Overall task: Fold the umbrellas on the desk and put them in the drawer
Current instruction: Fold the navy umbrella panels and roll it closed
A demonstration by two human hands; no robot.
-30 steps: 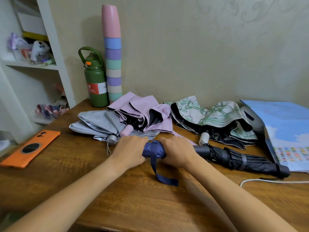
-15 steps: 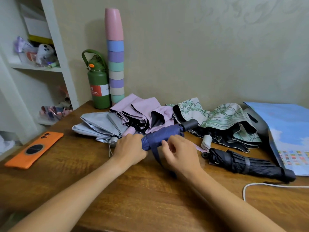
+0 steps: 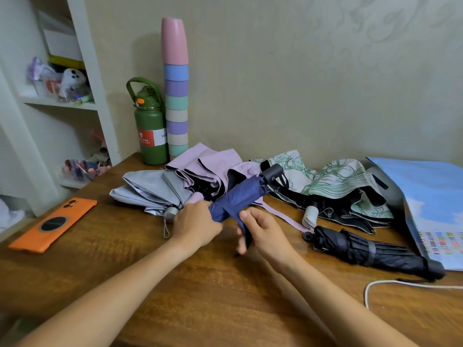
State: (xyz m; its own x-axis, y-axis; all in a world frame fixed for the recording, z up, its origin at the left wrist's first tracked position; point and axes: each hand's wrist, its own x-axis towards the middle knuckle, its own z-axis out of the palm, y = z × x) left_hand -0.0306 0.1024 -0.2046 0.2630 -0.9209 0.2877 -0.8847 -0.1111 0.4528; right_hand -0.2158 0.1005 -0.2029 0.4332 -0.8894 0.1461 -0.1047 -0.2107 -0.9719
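Observation:
A rolled navy umbrella (image 3: 240, 196) slants over the desk with its black handle (image 3: 272, 172) pointing away to the right. My left hand (image 3: 198, 224) grips its near end. My right hand (image 3: 263, 230) pinches the umbrella's navy strap, which runs down between the fingers. Behind lie three loose umbrellas: a grey one (image 3: 150, 190), a pink one (image 3: 208, 166) and a white-and-green one (image 3: 335, 184). A black umbrella (image 3: 370, 249) lies rolled and strapped at the right. No drawer is in view.
An orange phone (image 3: 53, 225) lies at the desk's left. A green bottle (image 3: 150, 131) and a stack of pastel cups (image 3: 176, 96) stand by the wall. A blue printed sheet (image 3: 431, 196) and a white cable (image 3: 400, 284) are at the right. White shelves (image 3: 60, 103) rise at the left.
The navy umbrella has swung from lying crosswise to slanting away, handle up and to the right. My right hand left the umbrella's body and now pinches the strap.

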